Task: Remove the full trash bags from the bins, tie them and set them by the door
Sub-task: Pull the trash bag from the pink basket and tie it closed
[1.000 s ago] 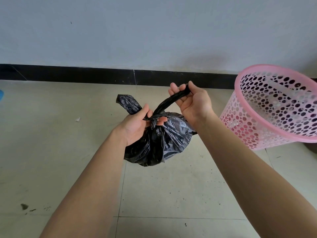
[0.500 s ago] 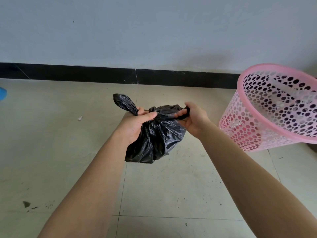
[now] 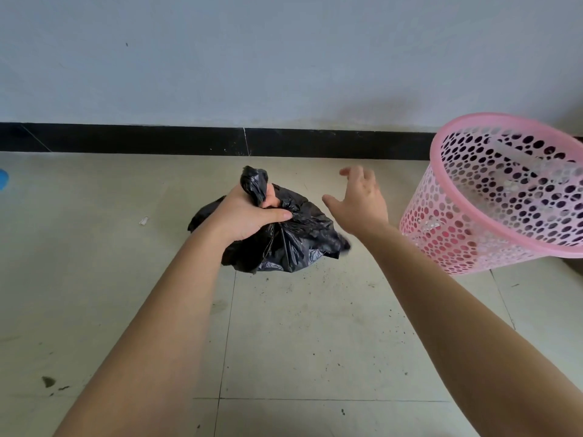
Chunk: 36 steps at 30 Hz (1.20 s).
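Observation:
A small black trash bag point(image 3: 293, 238) hangs in front of me above the tiled floor, its neck gathered. My left hand point(image 3: 249, 216) grips the bunched top, and one twisted end of the bag sticks up above my fist. My right hand point(image 3: 359, 203) is just right of the bag, fingers spread, holding nothing. A pink perforated plastic bin point(image 3: 504, 197) stands at the right, tilted toward me, with no liner in it.
A grey wall with a black skirting strip point(image 3: 157, 138) runs across the back. The beige floor tiles point(image 3: 299, 335) carry dark specks and stains. A scrap of litter point(image 3: 144, 220) lies at the left, and a blue object point(image 3: 3, 179) shows at the far left edge.
My right hand has let go of the bag's twisted end and opened, moving right. My left hand has closed around the gathered neck, and the bag has dropped lower.

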Motion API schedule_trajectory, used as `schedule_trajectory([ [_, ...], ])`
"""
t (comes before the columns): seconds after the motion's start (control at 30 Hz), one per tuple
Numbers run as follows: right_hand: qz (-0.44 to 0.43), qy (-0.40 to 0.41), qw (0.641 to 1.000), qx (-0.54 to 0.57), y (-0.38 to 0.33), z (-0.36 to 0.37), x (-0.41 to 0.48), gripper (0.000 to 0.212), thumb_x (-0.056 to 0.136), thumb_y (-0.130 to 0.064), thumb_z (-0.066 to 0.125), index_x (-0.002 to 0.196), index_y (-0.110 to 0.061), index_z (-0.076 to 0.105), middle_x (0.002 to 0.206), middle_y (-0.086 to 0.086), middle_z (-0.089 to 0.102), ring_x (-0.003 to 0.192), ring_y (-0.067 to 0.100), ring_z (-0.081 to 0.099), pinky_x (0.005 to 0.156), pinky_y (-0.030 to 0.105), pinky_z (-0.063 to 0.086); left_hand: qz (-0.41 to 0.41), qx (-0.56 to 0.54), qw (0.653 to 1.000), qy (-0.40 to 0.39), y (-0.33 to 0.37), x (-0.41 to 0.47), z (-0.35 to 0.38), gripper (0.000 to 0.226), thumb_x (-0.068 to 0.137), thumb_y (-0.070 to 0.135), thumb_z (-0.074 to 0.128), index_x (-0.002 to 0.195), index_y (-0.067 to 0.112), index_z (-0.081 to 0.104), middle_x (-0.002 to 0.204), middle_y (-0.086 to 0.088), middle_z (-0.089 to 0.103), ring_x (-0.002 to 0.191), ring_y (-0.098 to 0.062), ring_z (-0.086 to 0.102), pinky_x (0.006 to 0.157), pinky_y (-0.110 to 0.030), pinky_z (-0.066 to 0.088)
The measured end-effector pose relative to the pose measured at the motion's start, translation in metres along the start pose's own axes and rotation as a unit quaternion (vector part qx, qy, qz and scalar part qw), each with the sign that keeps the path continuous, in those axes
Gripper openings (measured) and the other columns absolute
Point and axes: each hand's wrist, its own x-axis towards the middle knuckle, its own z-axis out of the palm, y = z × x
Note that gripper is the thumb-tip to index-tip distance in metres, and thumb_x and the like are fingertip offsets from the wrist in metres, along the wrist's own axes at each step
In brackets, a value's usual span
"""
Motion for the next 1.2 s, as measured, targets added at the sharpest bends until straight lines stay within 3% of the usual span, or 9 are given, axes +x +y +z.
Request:
schedule_trajectory([
  [0.07, -0.052, 0.001, 0.998, 0.029, -0.005, -0.004, 0.002, 0.055, 0.091, -0.032, 0.067, 0.14, -0.019, 0.045, 0.139, 0.006, 0.049, 0.125, 0.022, 0.05, 0.103, 0.039, 0.045, -0.007, -0.03, 1.0, -0.005, -0.002, -0.001, -0.006, 0.054, 0.08, 0.012, 0.082, 0.06, 0.022, 0.032, 0.066, 0.012, 0.061, 0.073, -0.001, 0.065, 0.087, -0.033, 0.048],
  [0.17, -0.114, -0.165, 0.964, 0.176, -0.013, -0.014, 0.001, 0.035, 0.097, -0.023, 0.063, 0.132, -0.021, 0.061, 0.125, -0.003, 0.066, 0.111, 0.011, 0.062, 0.102, 0.034, 0.049, -0.005, -0.08, 0.997, -0.008, -0.006, -0.001, -0.01, 0.056, 0.079, 0.002, 0.08, 0.06, 0.022, 0.031, 0.07, 0.001, 0.051, 0.07, -0.007, 0.058, 0.088, -0.034, 0.05],
  [0.3, -0.02, -0.366, 0.865, 0.344, -0.014, -0.011, -0.006, 0.033, 0.1, -0.012, 0.054, 0.128, -0.025, 0.064, 0.119, 0.004, 0.071, 0.107, 0.024, 0.07, 0.098, 0.04, 0.054, -0.005, -0.088, 0.996, -0.02, -0.01, 0.0, -0.009, 0.055, 0.078, -0.004, 0.078, 0.06, 0.022, 0.033, 0.067, 0.004, 0.05, 0.071, -0.007, 0.059, 0.081, -0.026, 0.05],
  [0.4, -0.004, -0.43, 0.818, 0.383, -0.009, -0.004, -0.01, 0.035, 0.099, -0.01, 0.054, 0.13, -0.024, 0.062, 0.12, 0.011, 0.071, 0.113, 0.032, 0.067, 0.099, 0.043, 0.053, -0.001, -0.068, 0.998, -0.012, -0.016, -0.001, -0.007, 0.055, 0.076, -0.004, 0.079, 0.058, 0.024, 0.035, 0.075, -0.005, 0.054, 0.083, -0.016, 0.065, 0.093, -0.036, 0.053],
  [0.5, -0.022, -0.408, 0.842, 0.352, -0.004, 0.002, -0.014, 0.029, 0.096, -0.008, 0.061, 0.124, -0.015, 0.064, 0.116, 0.017, 0.07, 0.104, 0.026, 0.069, 0.1, 0.04, 0.052, -0.012, -0.066, 0.998, 0.022, -0.023, -0.001, 0.0, 0.05, 0.073, -0.004, 0.079, 0.053, 0.024, 0.043, 0.08, -0.006, 0.068, 0.095, -0.024, 0.072, 0.097, -0.043, 0.054],
  [0.63, -0.068, -0.343, 0.905, 0.24, -0.004, 0.01, -0.019, 0.023, 0.091, -0.014, 0.07, 0.114, -0.013, 0.067, 0.1, 0.005, 0.072, 0.088, 0.012, 0.066, 0.09, 0.027, 0.053, -0.035, -0.009, 0.986, 0.162, -0.022, 0.0, 0.02, 0.024, 0.069, 0.005, 0.082, 0.065, 0.021, 0.064, 0.078, -0.004, 0.073, 0.077, -0.023, 0.071, 0.068, -0.027, 0.052],
  [0.8, -0.104, -0.29, 0.928, 0.212, -0.01, 0.008, -0.019, 0.018, 0.088, -0.014, 0.073, 0.105, -0.018, 0.07, 0.091, -0.003, 0.069, 0.08, 0.004, 0.063, 0.067, 0.005, 0.045, 0.04, 0.057, 0.96, 0.269, -0.038, -0.003, 0.041, 0.027, 0.072, 0.005, 0.075, 0.078, 0.013, 0.05, 0.072, -0.007, 0.061, 0.066, -0.024, 0.054, 0.055, -0.033, 0.039],
  [1.0, -0.098, -0.22, 0.948, 0.207, -0.008, 0.014, -0.022, 0.022, 0.082, -0.011, 0.079, 0.103, -0.013, 0.075, 0.078, -0.008, 0.07, 0.062, -0.008, 0.059, 0.063, 0.004, 0.042, -0.134, -0.262, 0.947, 0.132, -0.031, -0.006, 0.04, 0.022, 0.087, 0.004, 0.066, 0.092, 0.024, 0.071, 0.095, 0.0, 0.072, 0.095, -0.023, 0.069, 0.087, -0.036, 0.057],
  [1.2, -0.09, -0.211, 0.949, 0.216, -0.01, 0.013, -0.023, 0.018, 0.08, -0.01, 0.079, 0.098, -0.015, 0.078, 0.076, -0.006, 0.072, 0.06, -0.008, 0.06, 0.061, 0.006, 0.045, -0.154, -0.434, 0.887, 0.043, -0.03, -0.013, 0.038, 0.03, 0.095, -0.002, 0.054, 0.106, 0.019, 0.073, 0.099, -0.007, 0.075, 0.092, -0.022, 0.07, 0.084, -0.035, 0.056],
])
